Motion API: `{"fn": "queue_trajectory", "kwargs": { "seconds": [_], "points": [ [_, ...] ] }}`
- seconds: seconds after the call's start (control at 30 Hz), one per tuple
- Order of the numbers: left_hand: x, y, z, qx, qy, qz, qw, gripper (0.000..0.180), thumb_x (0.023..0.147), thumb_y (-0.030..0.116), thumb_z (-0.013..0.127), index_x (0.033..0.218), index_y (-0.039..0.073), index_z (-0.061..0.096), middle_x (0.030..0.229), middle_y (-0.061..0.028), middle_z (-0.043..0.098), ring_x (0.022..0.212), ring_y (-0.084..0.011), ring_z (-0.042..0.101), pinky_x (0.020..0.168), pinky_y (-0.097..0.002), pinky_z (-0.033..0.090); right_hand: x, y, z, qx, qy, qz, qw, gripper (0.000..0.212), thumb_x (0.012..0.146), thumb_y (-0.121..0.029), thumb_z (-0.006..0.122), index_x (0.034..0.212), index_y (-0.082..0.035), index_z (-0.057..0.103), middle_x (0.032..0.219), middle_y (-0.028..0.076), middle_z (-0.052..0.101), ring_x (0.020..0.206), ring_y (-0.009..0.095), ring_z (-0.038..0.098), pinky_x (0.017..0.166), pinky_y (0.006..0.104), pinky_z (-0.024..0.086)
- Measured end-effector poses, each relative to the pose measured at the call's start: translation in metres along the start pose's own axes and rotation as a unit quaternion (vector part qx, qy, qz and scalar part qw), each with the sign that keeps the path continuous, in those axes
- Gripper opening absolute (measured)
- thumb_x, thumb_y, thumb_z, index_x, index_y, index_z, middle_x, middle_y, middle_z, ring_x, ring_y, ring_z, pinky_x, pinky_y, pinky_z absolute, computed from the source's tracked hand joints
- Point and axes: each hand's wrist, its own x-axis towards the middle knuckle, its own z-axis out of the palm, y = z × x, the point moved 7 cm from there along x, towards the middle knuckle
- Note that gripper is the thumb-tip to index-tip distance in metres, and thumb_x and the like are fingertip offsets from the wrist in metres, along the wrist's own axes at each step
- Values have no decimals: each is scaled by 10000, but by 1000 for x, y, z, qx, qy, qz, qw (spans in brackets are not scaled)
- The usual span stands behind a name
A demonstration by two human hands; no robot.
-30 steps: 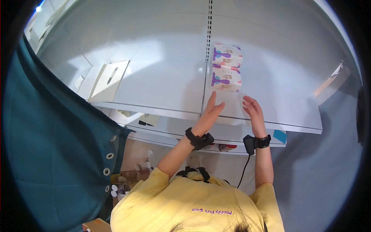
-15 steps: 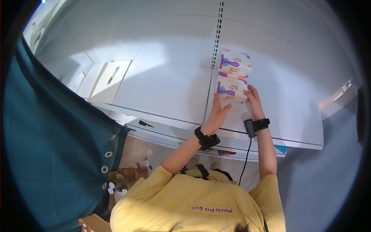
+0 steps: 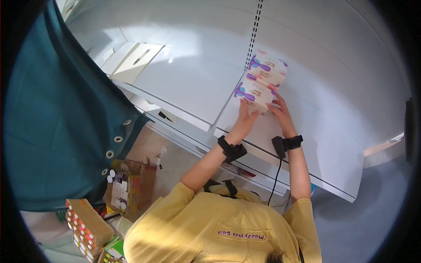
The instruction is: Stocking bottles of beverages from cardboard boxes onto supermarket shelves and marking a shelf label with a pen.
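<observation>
Two white packs with purple, blue and pink print sit one behind the other on the white shelf. My left hand (image 3: 244, 124) is at the left front of the near pack (image 3: 255, 94), its fingers against the side and its thumb by the front edge. On the other side my right hand (image 3: 283, 117) has its fingers along the right side and its thumb at the near right corner. The near pack is held between both hands, slightly turned. Behind it the far pack (image 3: 268, 65) stands by the back panel, with no hand on it. Each wrist wears a black strapped device.
The white shelf (image 3: 186, 96) has a seam between its boards and a slotted strip (image 3: 254, 33) rising behind. A white board with a dark slot (image 3: 142, 57) lies at the left. A teal curtain (image 3: 70, 118) hangs there, with cartons of bottles (image 3: 90, 223) on the floor below.
My view has turned, so the shelf looks tilted and more floor cartons show. The near pack has turned a little and shifted left against the far pack, with both hands still at its sides.
</observation>
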Motion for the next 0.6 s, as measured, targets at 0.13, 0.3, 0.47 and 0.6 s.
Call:
{"fn": "queue_trajectory", "kwargs": {
  "seconds": [0.13, 0.3, 0.47, 0.6],
  "points": [
    [0, 0, 12, 0, 13, -4, 1000, 747, 924, 276, 426, 1409, -50, -39, 1502, -183, -14, 1394, -243, -19, 1105, -304, 44, 14, 13, 0, -66, -28, -54, 996, 776, 778, -342, 662, 1392, -59, 281, 1290, 169, 408, 1090, 238, 442, 930, 349, 371],
    [-9, 9, 20, -27, 47, 38, 998, 765, 923, 324, 448, 1386, -110, 22, 1476, -251, 52, 1390, -293, 11, 1109, -322, 67, 13, 7, -2, -119, 12, -83, 989, 731, 766, -340, 671, 1331, -23, 334, 1225, 147, 437, 1093, 257, 439, 938, 369, 365],
    [-29, 10, 10, -4, 112, 24, 993, 754, 928, 335, 442, 1380, -124, 50, 1466, -251, 117, 1380, -290, 103, 1103, -311, 114, -3, 7, 11, -6, -54, -62, 997, 653, 756, -296, 693, 1254, -5, 386, 1178, 136, 462, 1024, 232, 491, 885, 341, 403],
    [-55, 12, 6, 2, 116, 44, 992, 707, 933, 310, 444, 1396, -90, 89, 1453, -219, 197, 1351, -266, 208, 1085, -309, 177, -14, 19, 27, -6, -121, -71, 990, 643, 758, -308, 703, 1220, 15, 395, 1134, 124, 487, 1012, 206, 500, 858, 315, 413]
  ]
}}
